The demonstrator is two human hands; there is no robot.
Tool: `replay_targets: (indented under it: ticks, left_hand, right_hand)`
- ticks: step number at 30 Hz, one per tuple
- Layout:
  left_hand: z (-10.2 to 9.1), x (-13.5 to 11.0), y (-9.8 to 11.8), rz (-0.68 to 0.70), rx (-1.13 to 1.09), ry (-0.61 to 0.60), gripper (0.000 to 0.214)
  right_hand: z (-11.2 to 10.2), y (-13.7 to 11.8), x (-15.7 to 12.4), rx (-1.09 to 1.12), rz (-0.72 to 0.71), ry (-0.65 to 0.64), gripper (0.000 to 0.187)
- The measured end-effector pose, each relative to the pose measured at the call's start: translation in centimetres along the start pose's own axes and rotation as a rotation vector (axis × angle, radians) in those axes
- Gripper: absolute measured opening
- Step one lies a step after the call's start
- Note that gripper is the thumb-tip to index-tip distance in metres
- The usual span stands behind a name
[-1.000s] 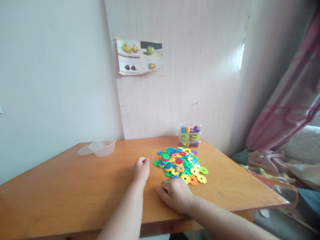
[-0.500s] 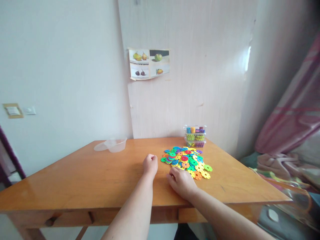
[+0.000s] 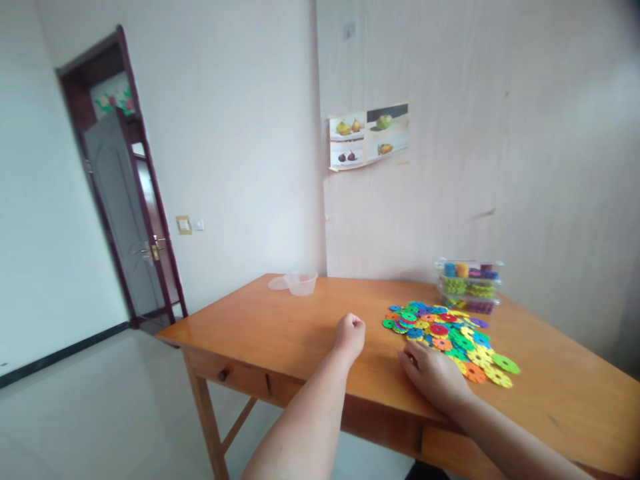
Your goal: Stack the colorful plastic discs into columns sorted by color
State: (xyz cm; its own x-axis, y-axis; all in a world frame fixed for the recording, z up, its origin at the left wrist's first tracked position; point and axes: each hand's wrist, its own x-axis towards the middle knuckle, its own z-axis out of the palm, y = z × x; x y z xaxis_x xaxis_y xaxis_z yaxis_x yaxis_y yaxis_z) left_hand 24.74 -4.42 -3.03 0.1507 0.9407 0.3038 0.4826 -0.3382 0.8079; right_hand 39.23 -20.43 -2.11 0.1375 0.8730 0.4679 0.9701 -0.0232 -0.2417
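My left hand (image 3: 351, 333) is closed in a fist over the wooden table (image 3: 240, 313), left of a loose pile of colourful notched plastic discs (image 3: 440, 330). Nothing shows in that fist. My right hand (image 3: 433, 370) rests on the tabletop at the near edge of the pile, its fingers curled in and no object visible in them. It hides a few of the nearest discs. The discs are green, yellow, blue, red, orange and purple, and they overlap one another.
A translucent plastic tub (image 3: 301, 285) stands at the table's far left corner, with a clear lid (image 3: 278, 284) beside it. Behind the discs is a stack of clear boxes (image 3: 470, 287) with coloured pieces inside. Fruit pictures (image 3: 369, 137) hang on the wall. A grey door (image 3: 123, 213) is at left.
The view has turned left, so the table and pile appear farther right and the doorway has come into sight. Both hands keep their closed shape and their places by the discs.
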Motion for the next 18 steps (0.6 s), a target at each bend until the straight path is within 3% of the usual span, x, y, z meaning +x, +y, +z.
replay_targets:
  ticks: [8, 12, 18]
  left_hand:
    - [-4.2, 2.0, -2.8, 0.023, 0.134, 0.046, 0.011]
    - [-6.6, 4.4, -4.7, 0.025, 0.22, 0.09, 0.01]
    - [-9.1, 8.9, -6.6, -0.025, 0.373, 0.152, 0.01]
  right_hand:
    - [0.1, -0.1, -0.2, -0.029, -0.01, -0.092, 0.029]
    - [0.6, 0.2, -0.2, 0.001, 0.009, -0.167, 0.031]
    - [1.5, 1.0, -0.2, 0.081, -0.006, -0.133, 0.029]
